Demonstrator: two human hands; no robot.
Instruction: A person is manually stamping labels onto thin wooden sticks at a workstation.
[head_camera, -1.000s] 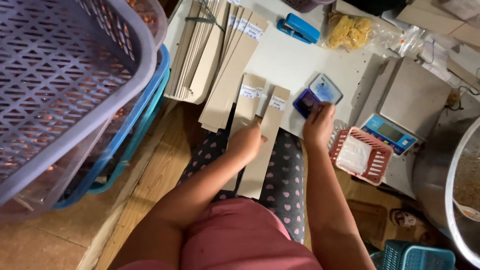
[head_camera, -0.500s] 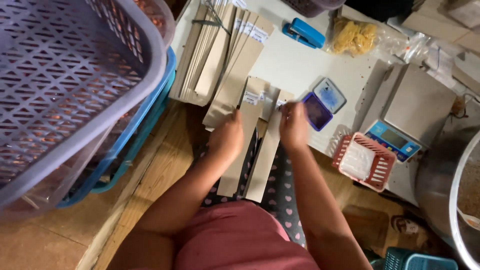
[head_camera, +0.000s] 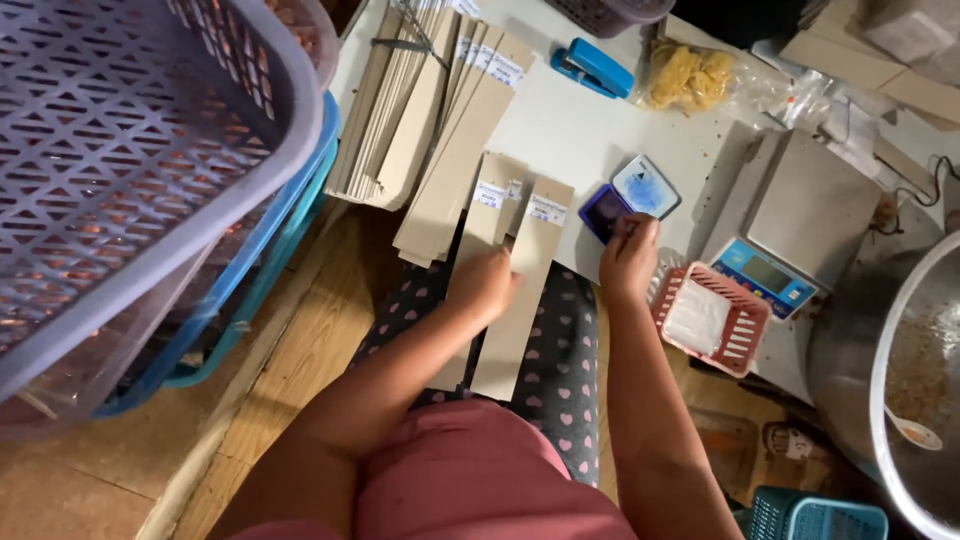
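Baskets (head_camera: 130, 180), stacked: we list a lilac lattice one over blue ones, filling the left side and crowding the bench's (head_camera: 570, 130) left edge. Bundle of tan card strips (head_camera: 400, 110), fanned at the bench's upper left. Open white surface lies between that bundle and the blue stapler (head_camera: 592, 66), the only free room we see.

Labelled card strips (head_camera: 505, 270), long and tan, each with a small white label near the top, lie half on the bench and overhang its near edge onto our lap. Left hand (head_camera: 482, 285) rests palm down on them, fingers curled over the strips, pressing rather than pinching; the forearm runs up from lower left.

Right hand (head_camera: 628, 255), just beside the strips, has its grip closed on a small stamp, its fingertips at the open blue ink pad (head_camera: 632, 195); the stamp itself is mostly hidden. Half a second ago this hand was over the strips' labels; it is now at the pad, and the left hand has stayed put.

Red-rimmed small basket (head_camera: 705, 320), near the right wrist. Digital scale (head_camera: 790, 225), further right. Metal bowl (head_camera: 900, 380), at the right edge.
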